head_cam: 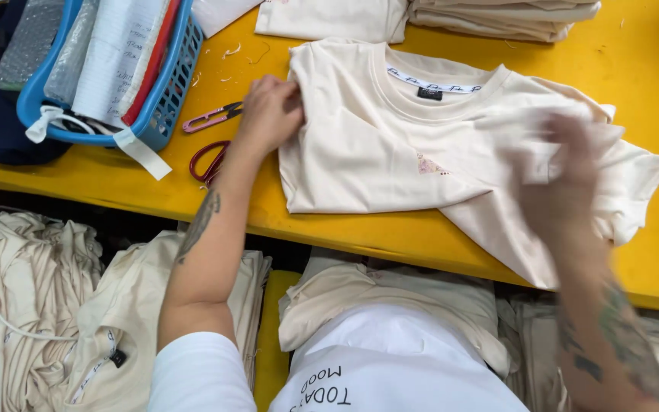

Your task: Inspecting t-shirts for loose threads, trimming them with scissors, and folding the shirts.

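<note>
A cream T-shirt [390, 145] lies face up on the yellow table [116, 179], its left side folded in. My left hand [271, 113] pinches the shirt's folded left shoulder edge. My right hand [562, 172] is blurred with motion over the shirt's right sleeve, holding cloth there. A small coloured print [429, 164] sits on the chest, and a dark label [429, 93] in the neck.
A blue plastic basket [165, 99] with papers and bubble wrap stands at the back left. Pink thread snips [211, 117] and red scissors [207, 162] lie beside my left hand. Folded cream shirts [497, 17] are stacked at the back. More cream garments [32, 297] pile below the table edge.
</note>
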